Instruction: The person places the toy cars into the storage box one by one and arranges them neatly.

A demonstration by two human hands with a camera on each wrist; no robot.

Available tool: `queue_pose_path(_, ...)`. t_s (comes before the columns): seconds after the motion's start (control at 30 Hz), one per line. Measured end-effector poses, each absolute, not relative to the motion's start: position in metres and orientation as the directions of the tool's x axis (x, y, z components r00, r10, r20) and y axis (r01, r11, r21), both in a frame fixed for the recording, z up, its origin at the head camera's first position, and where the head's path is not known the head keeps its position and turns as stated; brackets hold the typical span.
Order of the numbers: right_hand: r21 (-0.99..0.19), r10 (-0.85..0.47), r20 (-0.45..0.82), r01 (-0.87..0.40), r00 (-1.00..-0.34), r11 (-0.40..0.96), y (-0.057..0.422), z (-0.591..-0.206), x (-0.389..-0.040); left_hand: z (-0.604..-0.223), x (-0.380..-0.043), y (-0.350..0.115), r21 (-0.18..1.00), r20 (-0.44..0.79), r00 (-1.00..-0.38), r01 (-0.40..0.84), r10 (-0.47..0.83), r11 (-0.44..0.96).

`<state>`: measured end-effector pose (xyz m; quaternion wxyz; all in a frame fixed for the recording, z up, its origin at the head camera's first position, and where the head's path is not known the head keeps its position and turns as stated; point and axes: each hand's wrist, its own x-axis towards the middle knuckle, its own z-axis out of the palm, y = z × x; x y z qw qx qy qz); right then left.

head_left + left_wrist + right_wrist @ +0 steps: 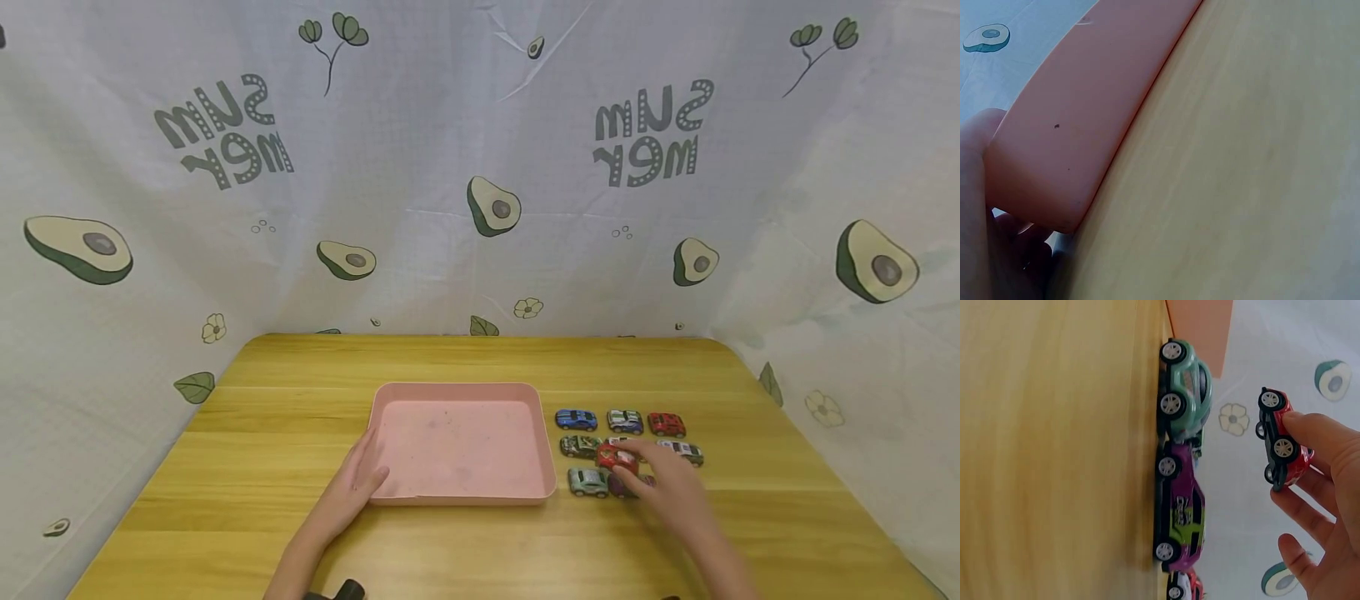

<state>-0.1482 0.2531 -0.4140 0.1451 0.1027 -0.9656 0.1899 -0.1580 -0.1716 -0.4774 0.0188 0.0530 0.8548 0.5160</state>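
A red toy car point(617, 457) is pinched between the thumb and fingers of my right hand point(667, 492). In the right wrist view the car point(1282, 440) hangs off the table, its wheels showing. Below and around it, several other toy cars stand on the table: a light green car point(588, 482), a purple one point(1184, 506) partly hidden by the hand in the head view, and a camouflage-patterned one point(581, 447). My left hand point(352, 479) grips the left side of a shallow pink tray point(465, 502), thumb at the rim and fingers outside the wall.
Behind the held car runs a row with a blue car point(576, 419), a white patterned car point(625, 421) and another red car point(667, 424). A white car point(681, 452) stands to the right of the hand. A printed cloth point(420, 167) hangs behind the wooden table point(450, 550).
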Motion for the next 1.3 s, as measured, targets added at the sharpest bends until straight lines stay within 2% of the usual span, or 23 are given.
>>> queue_pose_path(0.33,-0.383,-0.129,0.293,-0.240,-0.947,0.892,0.233,-0.413,-0.154,-0.476,-0.157,-0.171,0.889,0.018,-0.994,0.066,0.109,0.453)
queue_pose_path(0.67,-0.346,-0.177,0.322,-0.289,-0.930,0.893,0.209,-0.413,-0.157,-0.479,-0.158,-0.171,0.882,0.012,-0.995,0.057,0.099,0.468)
queue_pose_path(1.3,-0.384,-0.208,0.326,-0.330,-0.922,0.862,0.168,-0.419,-0.163,-0.477,-0.156,-0.172,0.894,0.051,-0.992,0.097,0.114,0.437)
